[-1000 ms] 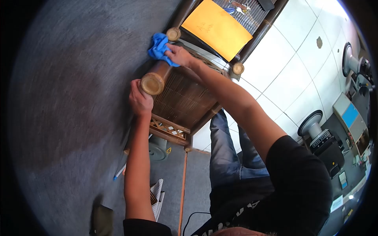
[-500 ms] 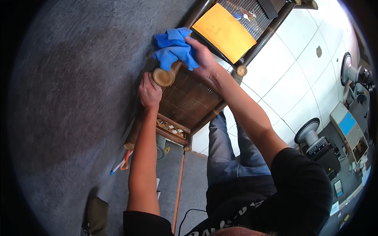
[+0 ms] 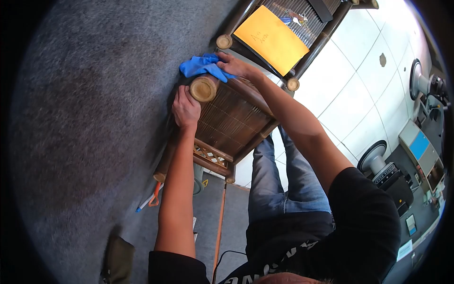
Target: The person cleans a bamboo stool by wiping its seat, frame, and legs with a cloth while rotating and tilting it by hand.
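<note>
A dark brown bamboo chair (image 3: 234, 120), with a slatted panel and a thick round pole end (image 3: 203, 89), stands against the grey wall-like surface. My left hand (image 3: 186, 108) is closed on the side of that thick pole, its fingers curled behind it. A crumpled blue cloth (image 3: 198, 66) lies over the pole just above the cut end. My right hand (image 3: 234, 65) grips the cloth at its right side and presses it against the bamboo. Parts of the right fingers are hidden in the cloth.
Beyond the hands, a bamboo stand (image 3: 224, 41) holds an orange paper (image 3: 272, 40), keys (image 3: 296, 18) and a dark flat object. Near my left forearm hangs an orange-handled tool (image 3: 155, 195). A dark pouch (image 3: 119, 259) is lower left; machines (image 3: 390, 175) stand at right.
My right hand has brought the blue cloth down onto the pole, and the cloth is now bunched lower and flatter. My left hand stays on the pole; the view has shifted slightly.
</note>
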### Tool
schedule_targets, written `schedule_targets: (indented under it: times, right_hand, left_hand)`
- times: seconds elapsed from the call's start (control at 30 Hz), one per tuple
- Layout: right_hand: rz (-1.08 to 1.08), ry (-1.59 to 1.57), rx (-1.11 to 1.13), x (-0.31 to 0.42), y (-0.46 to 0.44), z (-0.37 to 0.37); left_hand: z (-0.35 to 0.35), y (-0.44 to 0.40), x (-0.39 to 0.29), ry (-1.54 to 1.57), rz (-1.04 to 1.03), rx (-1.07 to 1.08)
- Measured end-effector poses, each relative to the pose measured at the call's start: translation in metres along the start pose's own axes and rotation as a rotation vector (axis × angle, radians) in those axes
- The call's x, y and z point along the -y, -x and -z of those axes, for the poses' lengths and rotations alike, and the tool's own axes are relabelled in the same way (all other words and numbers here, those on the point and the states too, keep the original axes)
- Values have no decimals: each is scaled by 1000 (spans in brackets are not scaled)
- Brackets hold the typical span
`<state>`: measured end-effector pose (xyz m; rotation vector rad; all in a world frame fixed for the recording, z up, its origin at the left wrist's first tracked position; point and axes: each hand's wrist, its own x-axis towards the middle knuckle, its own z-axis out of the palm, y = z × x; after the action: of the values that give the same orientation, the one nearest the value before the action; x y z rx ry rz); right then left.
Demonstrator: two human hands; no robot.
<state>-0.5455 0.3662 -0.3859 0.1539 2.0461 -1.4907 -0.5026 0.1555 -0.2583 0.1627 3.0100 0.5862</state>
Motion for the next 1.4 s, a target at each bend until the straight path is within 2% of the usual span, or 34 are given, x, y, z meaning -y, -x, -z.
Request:
schedule_targets:
  times: [0.1, 0.2, 0.3, 0.4, 0.5, 0.57, 0.6, 0.7, 0.83, 0.97, 1.03, 1.1, 1.23, 1.3, 1.4]
  right_hand:
    - [192, -186, -29, 7, -1, 2]
    - [278, -60, -291, 16, 5, -7]
    - [401, 166, -192, 9, -2, 7]
    - [38, -114, 175, 3, -13, -4]
    - [-203, -257, 114, 78, 27, 6]
    - [-84, -362, 172, 87, 28, -7]
    - [-18, -408, 193, 89, 28, -7]
    - [53, -558, -3, 87, 47, -16]
    - [186, -609, -485, 66, 73, -41]
    - [196, -73, -792, -9, 84, -55]
    - [305, 468, -733, -74, 96, -57]
    - [211, 479, -483, -105, 135, -53]
    - [318, 609, -331, -143, 213, -28]
    - [293, 711, -273, -166, 254, -16]
    - [17, 512, -110, -170, 291, -1]
  left_hand:
    - [0, 2, 1, -1, -7, -1]
    - [1, 0, -1, 13, -29, -15]
    - [-1, 0, 0, 15, -43, -36]
    - [0, 1, -1, 25, -32, -16]
    - [-5, 0, 6, 44, -46, -14]
    - [-3, 2, 6, 30, -76, -22]
    - [-2, 2, 6, 26, -29, 9]
    - [-2, 2, 4, 47, 0, 45]
    - [0, 1, 0, 55, -58, 8]
    - [1, 0, -4, 62, -23, 8]
    - [0, 2, -3, 35, -12, 5]
    - [4, 5, -5, 26, 8, 52]
    - [3, 1, -2, 61, -10, 60]
    - [3, -2, -8, 65, 13, 50]
    - [5, 1, -8, 53, 33, 50]
